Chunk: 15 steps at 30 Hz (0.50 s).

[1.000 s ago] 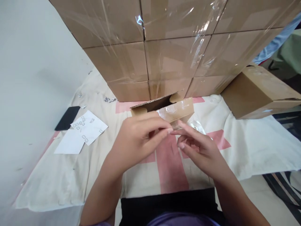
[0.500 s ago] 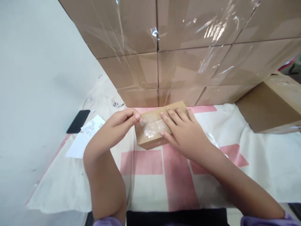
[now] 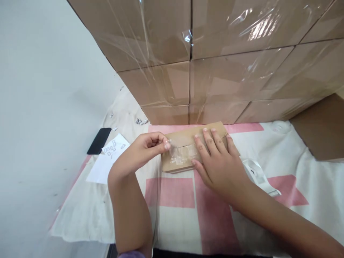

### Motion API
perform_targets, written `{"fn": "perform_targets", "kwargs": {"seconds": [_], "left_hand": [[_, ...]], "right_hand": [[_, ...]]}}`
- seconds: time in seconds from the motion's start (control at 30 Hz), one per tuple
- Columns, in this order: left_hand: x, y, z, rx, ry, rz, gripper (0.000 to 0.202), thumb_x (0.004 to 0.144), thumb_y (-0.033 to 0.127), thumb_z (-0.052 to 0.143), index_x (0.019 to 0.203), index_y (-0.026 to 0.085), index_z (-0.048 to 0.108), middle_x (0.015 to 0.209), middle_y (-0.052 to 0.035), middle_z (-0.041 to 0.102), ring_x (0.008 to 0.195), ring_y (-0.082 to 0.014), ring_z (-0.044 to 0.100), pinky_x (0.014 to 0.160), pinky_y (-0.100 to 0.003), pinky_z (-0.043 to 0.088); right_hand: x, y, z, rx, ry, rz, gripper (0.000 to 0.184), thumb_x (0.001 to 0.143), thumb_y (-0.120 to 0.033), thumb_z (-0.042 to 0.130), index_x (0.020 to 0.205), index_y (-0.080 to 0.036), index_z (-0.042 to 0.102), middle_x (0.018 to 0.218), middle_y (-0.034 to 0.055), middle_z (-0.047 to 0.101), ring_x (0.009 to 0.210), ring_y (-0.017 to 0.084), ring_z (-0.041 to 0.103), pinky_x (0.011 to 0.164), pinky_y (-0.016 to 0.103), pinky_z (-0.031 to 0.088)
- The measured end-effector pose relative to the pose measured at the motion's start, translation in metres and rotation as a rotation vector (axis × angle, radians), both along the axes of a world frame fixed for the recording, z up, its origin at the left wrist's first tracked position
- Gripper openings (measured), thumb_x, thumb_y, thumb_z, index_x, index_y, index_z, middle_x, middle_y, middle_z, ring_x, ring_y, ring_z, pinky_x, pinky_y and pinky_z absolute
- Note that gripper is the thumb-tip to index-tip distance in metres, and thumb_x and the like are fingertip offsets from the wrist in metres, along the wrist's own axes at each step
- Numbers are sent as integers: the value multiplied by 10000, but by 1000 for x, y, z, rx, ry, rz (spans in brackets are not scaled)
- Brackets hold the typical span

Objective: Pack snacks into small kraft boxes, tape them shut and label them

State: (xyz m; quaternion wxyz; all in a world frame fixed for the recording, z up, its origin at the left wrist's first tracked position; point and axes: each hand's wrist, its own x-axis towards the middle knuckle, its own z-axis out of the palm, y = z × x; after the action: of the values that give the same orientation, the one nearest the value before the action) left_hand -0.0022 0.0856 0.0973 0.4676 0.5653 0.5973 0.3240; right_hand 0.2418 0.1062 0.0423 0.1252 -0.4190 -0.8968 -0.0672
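A small brown cardboard box (image 3: 182, 138) lies closed on a white and pink cloth (image 3: 172, 200). My right hand (image 3: 217, 161) rests flat on its top, fingers stretched out, pressing it down. My left hand (image 3: 146, 148) is at the box's left end, fingers pinched on the end of a strip of clear tape (image 3: 182, 153) that runs across the lid seam. A roll of clear tape (image 3: 258, 173) lies on the cloth just right of my right wrist.
A wall of stacked cardboard boxes (image 3: 215, 61) wrapped in clear film stands right behind. Another brown box (image 3: 322, 132) is at the right edge. A black phone (image 3: 99, 140) and white sheets (image 3: 107, 157) lie left, beside a white wall (image 3: 40, 107).
A second ago both hands held tape in front of the open box. The lid is now shut, the right hand lies flat on it and the left pulls the tape's end leftward.
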Motion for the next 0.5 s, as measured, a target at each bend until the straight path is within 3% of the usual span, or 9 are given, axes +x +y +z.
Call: {"fn": "perform_targets", "kwargs": {"seconds": [0.23, 0.37, 0.5], "left_hand": [[-3, 5, -8, -89, 45, -3, 288, 852, 427, 732, 764, 199, 579, 784, 7, 540, 758, -141, 521, 671, -260, 410], [-2, 9, -11, -119, 179, -16, 335, 779, 435, 796, 770, 213, 544, 704, 46, 399, 653, -114, 430, 595, -245, 354], [2, 9, -9, -93, 324, -7, 308, 785, 431, 776, 878, 247, 546, 703, 58, 406, 643, -118, 451, 594, -240, 367]], "right_hand": [[-4, -3, 0, -7, -6, -30, 632, 1044, -454, 343, 1524, -62, 464, 1578, 266, 427, 1451, 467, 403, 1115, 690, 324], [-4, -2, 0, -17, -15, -28, 640, 1043, -467, 348, 1529, -65, 457, 1588, 266, 410, 1460, 464, 389, 1123, 697, 306], [-6, -2, 1, -32, -19, -29, 632, 1042, -463, 356, 1525, -69, 462, 1595, 266, 400, 1458, 464, 387, 1127, 698, 294]]}}
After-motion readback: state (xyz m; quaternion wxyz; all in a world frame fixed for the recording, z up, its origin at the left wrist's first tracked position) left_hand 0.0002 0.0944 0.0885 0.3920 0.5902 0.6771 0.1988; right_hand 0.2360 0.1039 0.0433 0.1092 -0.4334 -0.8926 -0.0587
